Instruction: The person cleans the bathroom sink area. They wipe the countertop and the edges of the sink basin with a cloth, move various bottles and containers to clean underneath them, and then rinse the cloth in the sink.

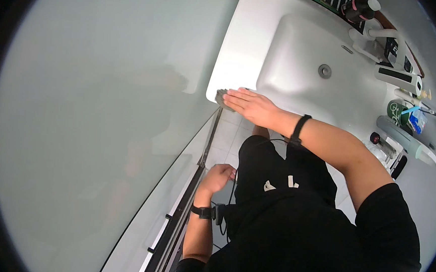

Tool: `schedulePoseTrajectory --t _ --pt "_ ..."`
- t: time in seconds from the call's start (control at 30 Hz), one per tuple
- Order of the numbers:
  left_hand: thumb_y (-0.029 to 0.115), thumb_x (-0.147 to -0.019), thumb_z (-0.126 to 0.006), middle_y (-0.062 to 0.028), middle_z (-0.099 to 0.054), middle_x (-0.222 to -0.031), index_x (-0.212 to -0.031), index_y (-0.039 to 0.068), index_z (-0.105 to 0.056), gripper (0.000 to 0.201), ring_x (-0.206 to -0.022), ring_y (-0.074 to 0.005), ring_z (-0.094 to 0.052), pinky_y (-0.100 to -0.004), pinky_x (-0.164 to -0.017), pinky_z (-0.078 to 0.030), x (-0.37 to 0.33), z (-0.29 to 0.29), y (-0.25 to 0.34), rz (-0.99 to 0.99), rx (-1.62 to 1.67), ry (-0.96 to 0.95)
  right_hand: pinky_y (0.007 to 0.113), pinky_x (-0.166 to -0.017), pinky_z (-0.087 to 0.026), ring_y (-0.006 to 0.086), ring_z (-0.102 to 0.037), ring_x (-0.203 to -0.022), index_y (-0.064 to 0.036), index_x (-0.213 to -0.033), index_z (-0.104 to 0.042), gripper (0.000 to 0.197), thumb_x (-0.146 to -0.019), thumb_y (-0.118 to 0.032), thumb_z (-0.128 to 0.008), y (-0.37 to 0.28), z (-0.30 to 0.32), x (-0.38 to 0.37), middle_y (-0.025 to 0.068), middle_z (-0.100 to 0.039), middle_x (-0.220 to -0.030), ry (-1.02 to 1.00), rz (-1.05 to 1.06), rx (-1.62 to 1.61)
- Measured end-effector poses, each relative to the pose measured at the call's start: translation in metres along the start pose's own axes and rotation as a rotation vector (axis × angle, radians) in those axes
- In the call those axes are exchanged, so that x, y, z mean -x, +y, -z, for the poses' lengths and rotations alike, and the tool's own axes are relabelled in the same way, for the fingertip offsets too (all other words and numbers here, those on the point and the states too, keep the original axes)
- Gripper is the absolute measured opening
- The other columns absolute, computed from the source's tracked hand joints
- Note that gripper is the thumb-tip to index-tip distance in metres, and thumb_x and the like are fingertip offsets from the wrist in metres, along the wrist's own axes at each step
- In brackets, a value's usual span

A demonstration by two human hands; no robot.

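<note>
Looking down past a black shirt (pixel 296 242) and black shorts (pixel 309 167) with pale drawstring ends (pixel 290 181). Wearing a black band (pixel 300 129) on each wrist. Dangling left hand (pixel 220 176) beside the thigh, half-curled and loose; unable to tell whether holding anything. Below, between body and sink, showing pale floor tiles (pixel 227 132). Reaching right hand (pixel 253 108) across to the near-left corner of the white surface (pixel 241 49), opened out flat, fingers straight and close together over a grey cloth (pixel 219 99). Placing that cloth right at the corner's edge, under and just past the fingertips; unable to see any pinch beneath. Farther off, showing a white basin (pixel 294 55) with a round drain (pixel 324 71). Beyond it, lining up a green cup (pixel 395 112), a blue-and-white packet (pixel 417 121) and a dark, white-capped bottle (pixel 359 10).
</note>
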State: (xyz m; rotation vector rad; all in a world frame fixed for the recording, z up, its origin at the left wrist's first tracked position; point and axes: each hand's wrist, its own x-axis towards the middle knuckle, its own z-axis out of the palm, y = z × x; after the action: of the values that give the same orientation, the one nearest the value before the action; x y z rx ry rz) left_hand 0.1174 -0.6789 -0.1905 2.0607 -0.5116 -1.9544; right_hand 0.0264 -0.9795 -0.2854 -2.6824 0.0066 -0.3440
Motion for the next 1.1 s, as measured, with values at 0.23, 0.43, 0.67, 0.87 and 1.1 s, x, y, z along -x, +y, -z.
schedulePoseTrajectory --t 0.23,0.43,0.67,0.87,1.1 --pt "0.011 -0.098 -0.053 -0.0182 -0.079 -0.103 -0.123 0.001 -0.071 0.032 -0.096 -0.0351 -0.076 -0.0424 -0.087 -0.057 -0.008 0.000 0.034 -0.084 -0.070 0.246 0.043 -0.130 -0.035 0.0229 -0.046 -0.155 -0.0080 -0.156 -0.055 0.056 -0.100 -0.008 -0.053 -0.038 -0.005 -0.030 0.0054 -0.053 -0.164 0.005 -0.255 -0.126" --pt "0.007 -0.097 -0.051 -0.0163 -0.079 -0.105 -0.126 0.002 -0.069 0.034 -0.089 -0.0322 -0.075 -0.0404 -0.083 -0.057 -0.019 0.010 0.027 -0.091 -0.064 0.305 0.044 -0.133 -0.032 0.0263 -0.040 -0.159 -0.0103 -0.160 -0.051 0.064 -0.099 0.005 -0.051 0.052 0.012 0.026 0.0070 -0.047 -0.169 0.053 -0.444 -0.173" --pt "-0.003 -0.094 -0.053 -0.0157 -0.077 -0.113 -0.128 -0.001 -0.068 0.037 -0.096 -0.0271 -0.071 -0.0374 -0.081 -0.055 -0.023 0.027 0.065 -0.268 0.027 0.406 0.045 -0.135 -0.027 0.0297 -0.040 -0.158 -0.0072 -0.159 -0.051 0.055 -0.104 0.000 -0.048 0.064 0.027 -0.007 0.0098 -0.050 -0.166 0.119 -0.570 -0.332" --pt "-0.001 -0.093 -0.058 -0.0223 -0.062 -0.145 -0.142 0.001 -0.064 0.050 -0.137 -0.0428 -0.056 -0.0483 -0.117 -0.043 -0.036 0.038 0.098 -0.523 -0.268 0.635 0.044 -0.133 -0.031 0.0256 -0.043 -0.157 -0.0061 -0.157 -0.055 0.052 -0.105 -0.004 -0.050 0.035 0.027 0.022 0.0086 -0.046 -0.170 -0.118 -0.319 -0.354" --pt "0.003 -0.094 -0.062 -0.0227 -0.045 -0.166 -0.156 0.000 -0.053 0.063 -0.154 -0.0447 -0.040 -0.0516 -0.127 -0.034 -0.068 0.038 0.154 -0.683 -0.495 0.655 0.044 -0.131 -0.033 0.0337 -0.044 -0.155 -0.0031 -0.157 -0.051 0.054 -0.103 0.000 -0.048 0.148 0.055 -0.051 0.0161 -0.050 -0.165 0.304 -0.686 0.139"
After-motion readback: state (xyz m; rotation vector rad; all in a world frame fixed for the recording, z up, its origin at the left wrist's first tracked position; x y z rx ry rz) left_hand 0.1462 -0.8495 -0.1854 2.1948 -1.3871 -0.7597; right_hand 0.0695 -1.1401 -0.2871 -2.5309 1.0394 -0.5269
